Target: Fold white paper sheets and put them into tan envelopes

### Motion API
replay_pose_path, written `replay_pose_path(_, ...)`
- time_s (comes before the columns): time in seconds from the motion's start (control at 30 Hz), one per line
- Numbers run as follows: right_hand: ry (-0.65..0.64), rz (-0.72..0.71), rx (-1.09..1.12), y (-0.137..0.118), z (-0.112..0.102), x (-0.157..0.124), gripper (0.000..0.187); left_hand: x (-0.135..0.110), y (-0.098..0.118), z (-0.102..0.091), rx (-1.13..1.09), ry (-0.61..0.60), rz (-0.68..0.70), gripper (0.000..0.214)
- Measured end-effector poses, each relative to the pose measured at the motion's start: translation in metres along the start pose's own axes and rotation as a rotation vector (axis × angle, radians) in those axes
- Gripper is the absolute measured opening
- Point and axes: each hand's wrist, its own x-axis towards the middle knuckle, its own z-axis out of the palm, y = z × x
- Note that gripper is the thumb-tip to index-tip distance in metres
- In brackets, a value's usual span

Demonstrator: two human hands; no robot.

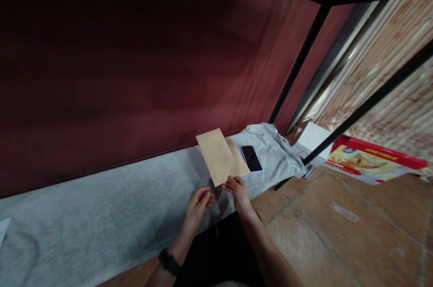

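My right hand (237, 189) pinches the lower edge of a tan paper envelope (218, 156) and holds it up over the grey cloth-covered surface (111, 215). A second tan sheet (238, 160) shows just behind it, to its right. My left hand (199, 203) hovers just left of the right one, fingers curled, close to the envelope's lower corner but apart from it. A black band sits on my left wrist.
A dark smartphone (251, 158) lies on the grey cloth right of the envelope. A dark red wall (135, 75) rises behind. White sheets (313, 139) and a red and yellow box (368, 160) lie on the tiled floor (338, 228) at the right, behind black frame bars (365, 105).
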Motion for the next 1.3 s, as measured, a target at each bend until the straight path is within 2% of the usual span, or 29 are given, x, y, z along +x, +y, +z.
replay_pose_path(0.1,0.031,-0.012,0.003,-0.009,-0.015,0.016,0.038,0.005,-0.01,-0.003,0.041,0.003,-0.01,0.054)
replay_pose_path(0.23,0.084,-0.011,0.0,-0.008,-0.032,0.033,0.04,0.008,-0.024,-0.01,0.087,-0.011,0.002,0.051)
replay_pose_path(0.43,0.135,0.017,-0.011,0.001,-0.047,0.043,0.036,0.012,-0.037,-0.017,0.253,-0.09,0.11,0.037)
replay_pose_path(0.53,0.138,0.046,-0.034,0.001,-0.052,0.044,0.031,0.013,-0.039,-0.02,0.511,-0.091,0.26,0.028)
replay_pose_path(0.67,0.125,0.087,-0.093,-0.002,-0.056,0.045,0.027,0.011,-0.03,-0.023,1.026,-0.129,0.587,0.029)
replay_pose_path(0.73,0.106,0.118,-0.133,-0.004,-0.058,0.045,0.025,0.008,-0.024,-0.024,1.115,-0.158,0.63,0.026)
replay_pose_path(0.8,0.075,0.157,-0.175,-0.007,-0.06,0.045,0.023,0.004,-0.018,-0.025,1.327,-0.247,0.756,0.027)
replay_pose_path(0.87,0.032,0.2,-0.216,-0.01,-0.063,0.045,0.021,0.001,-0.015,-0.026,1.455,-0.266,0.821,0.031)
replay_pose_path(1.07,-0.077,0.287,-0.317,-0.016,-0.075,0.048,0.02,-0.004,-0.016,-0.025,1.572,-0.24,0.874,0.033)
replay_pose_path(1.3,-0.093,0.267,-0.297,-0.018,-0.079,0.049,0.015,-0.004,-0.016,-0.023,1.594,-0.244,0.885,0.032)
